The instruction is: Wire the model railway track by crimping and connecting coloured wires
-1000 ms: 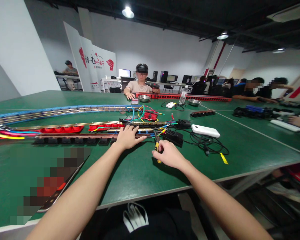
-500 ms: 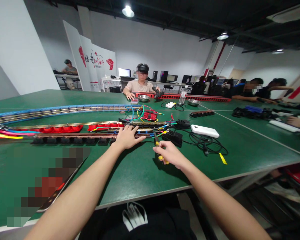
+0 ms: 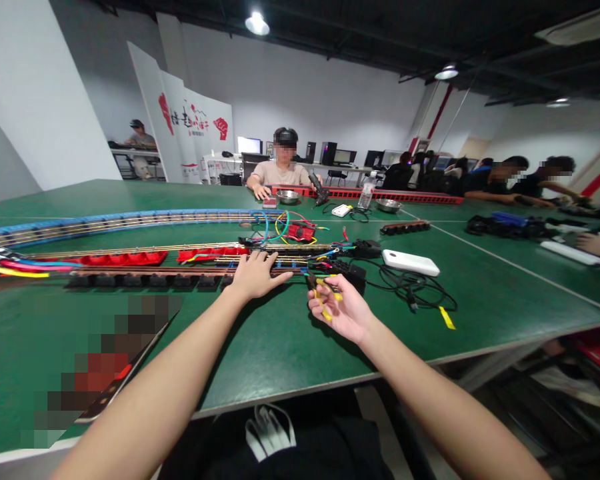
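My left hand [image 3: 255, 275] lies flat with fingers spread on the model track strips [image 3: 180, 267] near the middle of the green table [image 3: 260, 347]. My right hand [image 3: 341, 308] is turned palm up just above the table. Its fingers curl round yellow-handled pliers [image 3: 321, 293], whose dark jaws point toward the track. Coloured wires [image 3: 285, 230] and small black boxes [image 3: 353, 270] lie just beyond both hands.
A white power bank [image 3: 411, 262] with tangled black cable [image 3: 415, 287] lies to the right. Blue curved track [image 3: 105, 223] runs along the left. A person sits across the table, and other people work at the right. The table edge is close to me.
My right hand has lifted the pliers off the table and rolled palm up. My left hand has stayed on the track.
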{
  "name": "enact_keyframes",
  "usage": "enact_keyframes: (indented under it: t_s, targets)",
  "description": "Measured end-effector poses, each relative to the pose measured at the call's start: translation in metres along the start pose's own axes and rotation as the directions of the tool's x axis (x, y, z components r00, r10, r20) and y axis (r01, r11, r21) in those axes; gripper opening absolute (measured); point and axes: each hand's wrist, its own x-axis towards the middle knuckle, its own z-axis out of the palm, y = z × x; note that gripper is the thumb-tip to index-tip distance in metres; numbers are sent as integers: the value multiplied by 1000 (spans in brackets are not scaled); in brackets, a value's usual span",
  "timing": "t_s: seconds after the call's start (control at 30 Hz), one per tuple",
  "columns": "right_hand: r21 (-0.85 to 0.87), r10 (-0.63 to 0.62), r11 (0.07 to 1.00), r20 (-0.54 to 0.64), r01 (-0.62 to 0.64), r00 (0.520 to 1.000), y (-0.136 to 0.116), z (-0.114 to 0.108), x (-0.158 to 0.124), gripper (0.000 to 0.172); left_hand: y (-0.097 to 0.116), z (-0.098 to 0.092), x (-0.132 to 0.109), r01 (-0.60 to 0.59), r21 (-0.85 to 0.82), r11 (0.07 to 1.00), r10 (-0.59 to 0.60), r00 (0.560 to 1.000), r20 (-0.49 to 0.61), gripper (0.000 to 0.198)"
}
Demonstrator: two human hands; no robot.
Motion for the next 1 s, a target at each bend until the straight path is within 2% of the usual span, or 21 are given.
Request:
enact_keyframes:
  t_s: [0.07, 0.23, 0.37, 0.5, 0.57, 0.63, 0.67, 0.73, 0.83, 0.9, 1.0]
  targets:
    - [-3, -17, 1000, -18, 17, 1000, 3, -1, -2, 25, 0, -1, 0, 4, 5, 1000, -4, 1000, 7, 82]
    - [-141, -149, 981, -100, 134, 984, 16, -3, -10, 20, 0, -1, 0, -1, 15, 1000, 1, 1000, 6, 84]
    - [-268, -242, 941, -108, 206, 964, 30, -2, -27, 24, -1, 0, 0, 1, 11, 1000, -1, 1000, 4, 85]
    - [-407, -318, 865, 9, 294, 948, 37, 6, -53, 30, -1, 0, 1, -3, 10, 1000, 3, 1000, 6, 85]
    - [-415, -390, 826, 68, 381, 918, 29, 12, -59, 31, 0, 0, 1, -2, 13, 1000, 2, 1000, 10, 85]
    - [-388, -432, 811, 106, 438, 895, 11, 19, -53, 30, 0, 0, 1, 1, 14, 1000, -1, 1000, 11, 85]
    - [-360, -417, 830, 105, 426, 903, -1, 22, -46, 28, 0, 0, 1, 1, 13, 1000, -1, 1000, 9, 85]
    - [-366, -284, 885, 63, 287, 957, -26, 25, -27, 24, 0, 0, 1, -4, 14, 1000, 4, 1000, -1, 85]
    - [-401, -119, 910, -22, 100, 993, -53, 23, 0, 33, -1, 1, 0, -10, 14, 1000, 10, 1000, -14, 84]
    - [-422, -106, 904, -58, 72, 993, -59, 16, 8, 33, -1, 1, 0, -8, 13, 1000, 8, 1000, -15, 84]
    - [-420, -96, 905, -31, 75, 995, -58, 3, 5, 33, 0, 1, 0, -4, 14, 1000, 4, 1000, -19, 83]
